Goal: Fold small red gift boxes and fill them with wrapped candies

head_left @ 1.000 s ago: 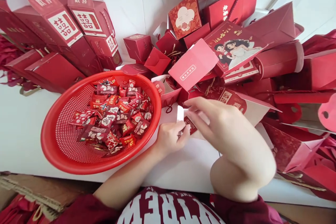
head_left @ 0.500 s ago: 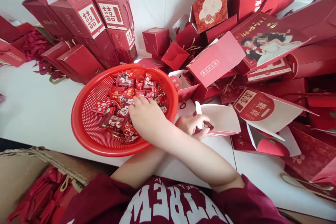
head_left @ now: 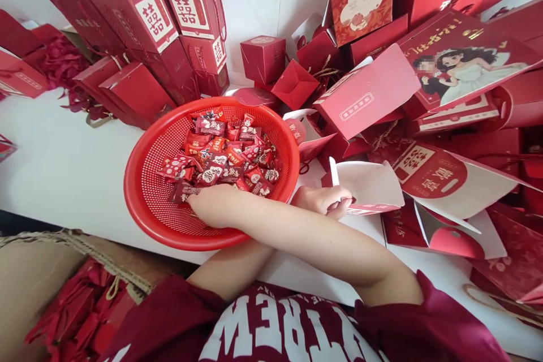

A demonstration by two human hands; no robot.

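My right hand [head_left: 218, 203] reaches over my left arm into a red plastic basket [head_left: 133, 203]. It lies at the near side of a heap of wrapped candies [head_left: 212, 172], against a dark red candy at its fingertips; its fingers point down and are mostly hidden. My left hand [head_left: 320, 201] crosses under the right arm to the right of the basket. Its fingers are closed at the near left edge of an open gift box [head_left: 369, 181], white inside. Something small and dark red shows at those fingertips, too covered to make out.
Tall closed gift boxes [head_left: 169, 68] stand behind the basket at left. Many red boxes, including a pink one [head_left: 369, 90], pile up at right. A flap-open box [head_left: 445, 232] sits beside the held one. A cardboard carton [head_left: 46, 271] with red items stands lower left.
My right hand has moved from the middle of the candies toward the near left of the basket. My left hand stays at the box. The whole view has shifted slightly.
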